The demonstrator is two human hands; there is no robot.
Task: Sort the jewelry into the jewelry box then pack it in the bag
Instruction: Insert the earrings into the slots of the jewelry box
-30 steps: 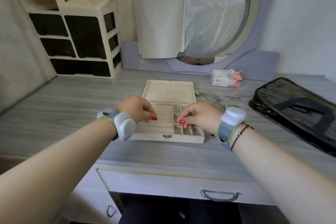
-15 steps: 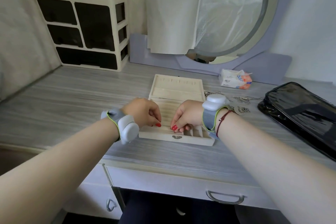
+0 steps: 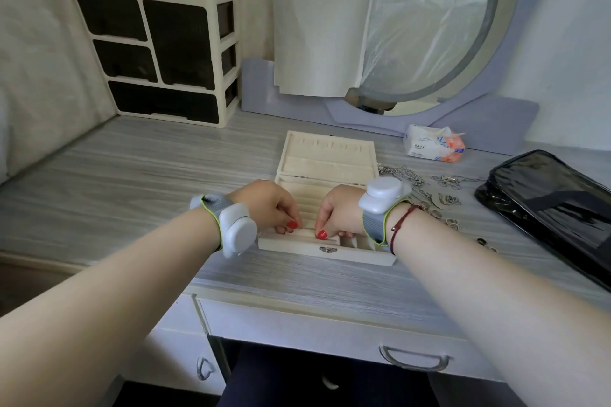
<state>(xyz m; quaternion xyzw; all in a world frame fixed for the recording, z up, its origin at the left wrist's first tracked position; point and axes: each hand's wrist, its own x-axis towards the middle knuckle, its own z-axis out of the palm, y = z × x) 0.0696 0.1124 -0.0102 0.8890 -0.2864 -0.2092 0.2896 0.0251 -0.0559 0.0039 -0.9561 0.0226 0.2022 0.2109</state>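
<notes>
A drawer handle [image 3: 413, 358] hangs below the desk [image 3: 132, 175] edge, in front of the box [image 3: 327, 157] and a little to its right. The box lies open near the desk's front edge, its lid flat behind the tray and its clasp facing the person.

Both hands are over the front of the box. The left hand [image 3: 267, 205] is curled, its thumb and fingertips down on the ring rows at the box's front left. The right hand [image 3: 340, 211] is curled too, thumb and forefinger drawn together on the same rows near the box's middle. Whether either hand pinches a piece is too small to tell. Each wrist wears a grey band with a white pod.

Just right of the box lies the loose jewelry [image 3: 429, 188]: chains, rings and small pieces spread on the desk. Farther right of the box lies the black bag [image 3: 555, 205], flat.

Behind the box to the right is a tissue pack [image 3: 433, 144]. Straight behind the box stands a round mirror [image 3: 446, 43], mostly covered by sheets. Behind the box to the left stands a cream organizer [image 3: 165, 53] with dark drawers.
</notes>
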